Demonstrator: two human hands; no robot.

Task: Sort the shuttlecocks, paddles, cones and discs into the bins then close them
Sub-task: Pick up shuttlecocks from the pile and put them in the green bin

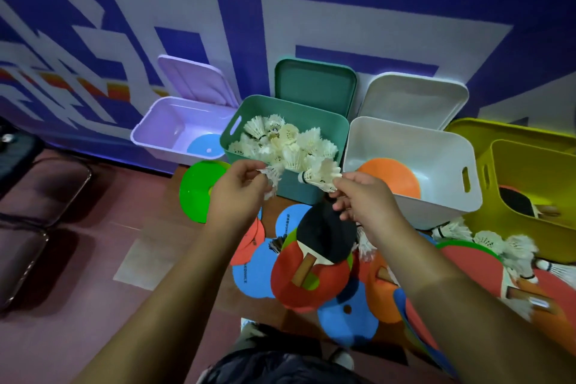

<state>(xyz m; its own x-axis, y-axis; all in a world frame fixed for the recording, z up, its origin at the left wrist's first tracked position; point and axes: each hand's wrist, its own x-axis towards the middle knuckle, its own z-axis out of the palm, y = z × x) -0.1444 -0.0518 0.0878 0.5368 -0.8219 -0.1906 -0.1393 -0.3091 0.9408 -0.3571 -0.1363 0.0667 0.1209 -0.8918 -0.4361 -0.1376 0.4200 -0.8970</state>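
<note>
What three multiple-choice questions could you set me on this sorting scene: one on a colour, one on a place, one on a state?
1. The disc inside the lilac bin is:
A. blue
B. red
C. yellow

2. The shuttlecock pile lies in:
A. the lilac bin
B. the green bin
C. the yellow bin

3. The green bin's lid is:
A. shut on the bin
B. off the bin, standing up behind it
C. lying flat on the floor in front

Answers:
1. A, since a pale blue round disc lies on the lilac bin's floor.
2. B, since the white feathered heap fills the green bin.
3. B, since the lid stands against the wall behind the bin and the bin's top is uncovered.
</note>
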